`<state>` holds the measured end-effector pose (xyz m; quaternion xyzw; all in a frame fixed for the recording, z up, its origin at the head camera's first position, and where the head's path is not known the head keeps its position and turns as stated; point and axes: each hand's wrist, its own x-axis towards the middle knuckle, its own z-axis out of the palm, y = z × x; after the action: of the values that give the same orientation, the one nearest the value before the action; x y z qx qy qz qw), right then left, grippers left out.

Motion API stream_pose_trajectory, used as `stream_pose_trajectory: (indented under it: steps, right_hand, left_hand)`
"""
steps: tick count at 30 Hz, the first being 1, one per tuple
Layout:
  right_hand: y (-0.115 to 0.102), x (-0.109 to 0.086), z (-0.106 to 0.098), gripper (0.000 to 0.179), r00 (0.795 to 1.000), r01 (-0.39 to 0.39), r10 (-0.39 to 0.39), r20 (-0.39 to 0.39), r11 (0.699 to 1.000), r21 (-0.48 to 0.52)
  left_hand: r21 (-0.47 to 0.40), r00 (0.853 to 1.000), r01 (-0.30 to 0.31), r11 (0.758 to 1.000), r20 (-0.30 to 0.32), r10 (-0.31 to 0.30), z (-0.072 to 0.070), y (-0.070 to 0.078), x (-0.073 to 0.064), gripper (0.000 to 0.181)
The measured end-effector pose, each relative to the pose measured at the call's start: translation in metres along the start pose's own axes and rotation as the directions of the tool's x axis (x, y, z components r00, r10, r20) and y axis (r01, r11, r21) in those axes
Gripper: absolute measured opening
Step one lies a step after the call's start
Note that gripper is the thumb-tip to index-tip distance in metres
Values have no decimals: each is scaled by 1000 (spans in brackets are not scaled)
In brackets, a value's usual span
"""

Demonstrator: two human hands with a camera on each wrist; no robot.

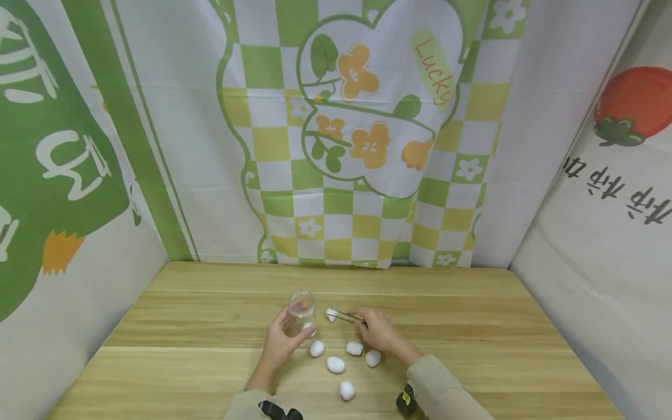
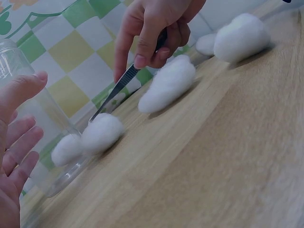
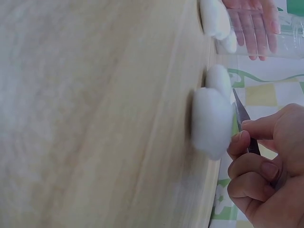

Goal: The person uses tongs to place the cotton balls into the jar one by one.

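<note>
In the head view a clear glass jar [image 1: 302,309] stands upright on the table, with one cotton ball [image 2: 67,150] inside near its bottom. My left hand [image 1: 280,343] holds the jar from its left side, the thumb in front and the fingers behind the glass. My right hand [image 1: 379,330] grips a pair of metal tweezers [image 1: 343,315] that point left towards the jar. At their tips is a white cotton ball [image 1: 331,315], just right of the jar. In the right wrist view the tweezers [image 3: 241,109] lie between thumb and fingers, their tips hidden behind cotton.
Several more cotton balls lie loose on the wooden table [image 1: 210,326]: one near the jar [image 1: 317,349], others between the forearms, such as a ball [image 1: 347,391] closest to me. Patterned cloth [image 1: 346,227] hangs along the table's far edge.
</note>
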<state>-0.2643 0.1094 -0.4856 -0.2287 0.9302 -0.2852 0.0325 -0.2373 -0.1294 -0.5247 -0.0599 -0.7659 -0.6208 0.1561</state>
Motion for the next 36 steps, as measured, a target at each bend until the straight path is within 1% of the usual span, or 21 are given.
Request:
stream_pose_trajectory:
  steps: [2,7,13,14,17,25,31,32,36]
  right_hand:
    - [0,0,-1,31,1000,4,-4,1,1000,1]
    - [1,0,-1,31,1000,3,-3,7,1000,-6]
    - [2,2,1,30,1000,18,-17,8,1000,-24]
    - [2,1,1,30,1000,21,-21,6,999,-26]
    - [2,1,2,31,1000,10,-9,11,1000,-23]
    - [0,0,2,30,1000,-8,8,14,1000,-12]
    - [-1,0,2,29,1000,-12,12,19,1000,-9]
    - [-1,0,3,29,1000,-15,15,16,1000,-10]
    - [-1,-1,4,27,1000,-15,15,-9,1000,-11]
  left_hand:
    - [3,1000,-13,1000,-2,13,0,0,0,58]
    - [-2,1000,-24,1000,-4,24,-1,2,-1,58]
    - [-5,1000,4,1000,1,-4,-1,5,-1,58]
    - [-7,1000,17,1000,3,-16,-1,5,-1,59]
    - [-3,1000,28,1000,8,-28,-1,5,-1,60]
    - [-4,999,34,999,8,-34,-1,4,-1,59]
    - [-1,1000,27,1000,10,-27,-2,3,-1,60]
    - [5,1000,20,1000,10,-20,-1,2,-1,60]
    - [8,999,33,999,8,-33,0,0,0,60]
